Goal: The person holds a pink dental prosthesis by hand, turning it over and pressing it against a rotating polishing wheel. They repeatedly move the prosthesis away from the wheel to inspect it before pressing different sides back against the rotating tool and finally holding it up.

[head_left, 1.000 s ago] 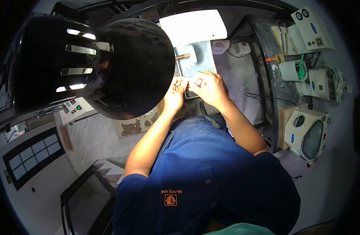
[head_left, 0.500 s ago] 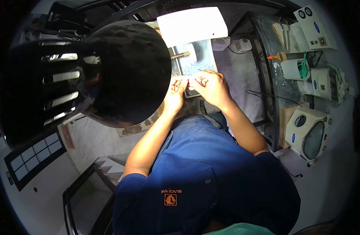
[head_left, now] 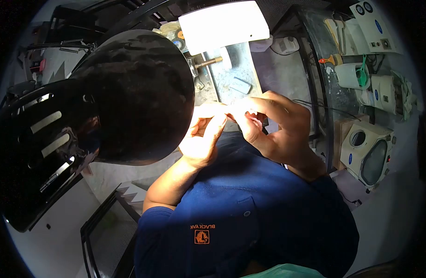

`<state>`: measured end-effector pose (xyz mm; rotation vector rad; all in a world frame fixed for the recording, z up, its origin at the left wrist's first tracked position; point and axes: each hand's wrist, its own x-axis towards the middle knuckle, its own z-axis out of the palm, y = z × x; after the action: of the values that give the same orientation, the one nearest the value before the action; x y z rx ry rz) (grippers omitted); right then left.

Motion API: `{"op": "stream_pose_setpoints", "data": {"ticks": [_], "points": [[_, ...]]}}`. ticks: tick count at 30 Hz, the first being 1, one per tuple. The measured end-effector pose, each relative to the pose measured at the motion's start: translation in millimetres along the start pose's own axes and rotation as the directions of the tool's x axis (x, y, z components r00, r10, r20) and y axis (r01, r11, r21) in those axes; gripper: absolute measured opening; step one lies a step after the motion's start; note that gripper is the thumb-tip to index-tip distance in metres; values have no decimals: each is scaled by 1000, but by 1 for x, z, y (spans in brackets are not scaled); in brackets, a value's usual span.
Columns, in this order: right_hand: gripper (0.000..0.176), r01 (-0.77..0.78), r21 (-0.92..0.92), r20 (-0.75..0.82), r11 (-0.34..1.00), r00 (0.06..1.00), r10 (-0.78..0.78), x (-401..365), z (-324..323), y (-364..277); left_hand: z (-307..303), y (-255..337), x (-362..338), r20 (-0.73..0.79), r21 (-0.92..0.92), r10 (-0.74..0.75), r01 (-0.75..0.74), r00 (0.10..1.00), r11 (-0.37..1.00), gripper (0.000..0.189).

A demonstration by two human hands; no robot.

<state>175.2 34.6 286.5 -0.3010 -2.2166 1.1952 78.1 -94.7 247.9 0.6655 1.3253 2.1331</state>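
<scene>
We count two hands: the right hand point(head_left: 280, 123) has its fingers clamped on one small pink-and-white piece point(head_left: 255, 121); the left hand point(head_left: 201, 134) meets it, fingertips together, on what we cannot tell. Beyond, one tray point(head_left: 245, 58) holds one grey block point(head_left: 241, 85); right, one tub point(head_left: 346, 79) holds one green scoop point(head_left: 362, 77).

Navy shirt point(head_left: 287, 231), short sleeves point(head_left: 157, 214). Left chest: orange logo point(head_left: 202, 237), square emblem over lettering point(head_left: 202, 227) "BLACK YAK". Small round button point(head_left: 247, 213) near mid-chest. Green cloth point(head_left: 287, 271) at the neck, type unclear from here. Left hand point(head_left: 200, 141) and right hand point(head_left: 282, 123) bare.
</scene>
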Motion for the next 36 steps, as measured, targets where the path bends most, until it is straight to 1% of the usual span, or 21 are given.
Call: {"op": "stream_pose_setpoints", "data": {"ticks": [1, 5, 7, 9, 14, 16, 17, 19, 20, 21, 22, 23, 24, 25, 26, 27, 29, 30, 32, 33, 36], "points": [[16, -2, 2, 2, 1000, 1000, 2, 0, 0, -2, 0, 1, 0, 18, -41, 11, -11, 1000, 999, 10], [13, -56, -11, 21, 998, 998, 56, 2, -2, -7, 1, 5, -1, 14, -41, -23, 23, 1000, 999, 10], [12, -81, -31, 40, 996, 996, 82, 2, -4, -8, 1, 6, -1, -28, -31, -87, 86, 996, 996, 9], [12, -130, -54, 113, 990, 984, 136, 4, -5, -7, 1, 6, -1, -56, -22, -116, 115, 992, 993, 9], [9, -180, -58, 96, 982, 978, 185, 5, 3, 0, -4, -3, -1, -130, 2, -220, 222, 967, 975, 12], [8, -212, -77, 105, 974, 970, 219, 5, 5, 3, -7, -9, -1, -176, 74, -298, 314, 938, 946, 13], [7, -237, -91, 118, 967, 962, 246, 5, 5, 4, -9, -13, -2, -177, 74, -298, 315, 938, 946, 13], [7, -261, -104, 131, 960, 953, 273, 5, 9, 12, -14, -27, -2, -121, 311, -144, 175, 982, 934, 13], [10, -283, -67, 105, 957, 952, 289, 6, 15, 21, -16, -36, 2, -120, 311, -144, 175, 982, 934, 13], [16, -302, -28, 80, 953, 950, 303, 6, 21, 33, -19, -48, 9, -142, 197, -230, 255, 963, 947, 13], [15, -386, 31, 160, 922, 913, 376, 5, 25, 50, -23, -63, 16, -153, 79, -316, 330, 936, 941, 14], [16, -519, 155, 267, 840, 841, 470, -1, 36, 82, -28, -85, 25, -72, -16, -331, 331, 941, 943, 14], [14, -524, 91, 269, 847, 832, 485, -5, 45, 110, -37, -113, 29, -74, 29, -338, 341, 938, 940, 14], [13, -591, 139, 303, 795, 789, 534, -14, 57, 141, -48, -145, 31, -67, 33, -331, 334, 941, 942, 14], [10, -730, 247, 352, 638, 681, 643, -24, 72, 175, -59, -175, 31, -92, 56, -372, 377, 924, 924, 14], [10, -728, 244, 354, 640, 682, 640, -32, 81, 196, -65, -197, 32, -118, 75, -414, 424, 903, 903, 13], [11, -758, 179, 225, 627, 652, 724, -39, 91, 227, -63, -217, 40, -132, 35, -447, 455, 885, 890, 13], [11, -757, 179, 226, 629, 654, 723, -41, 94, 240, -61, -222, 44, -146, -1, -486, 491, 862, 871, 13], [12, -665, 61, 112, 745, 746, 657, -44, 96, 257, -55, -231, 52, -180, -61, -505, 502, 844, 863, 12], [12, -667, 61, 110, 743, 744, 659, -40, 94, 254, -53, -235, 56, -210, -122, -524, 510, 825, 852, 12], [14, -556, -125, -21, 822, 830, 558, -22, 93, 249, -55, -249, 67, -258, -196, -558, 523, 789, 830, 11]]}}
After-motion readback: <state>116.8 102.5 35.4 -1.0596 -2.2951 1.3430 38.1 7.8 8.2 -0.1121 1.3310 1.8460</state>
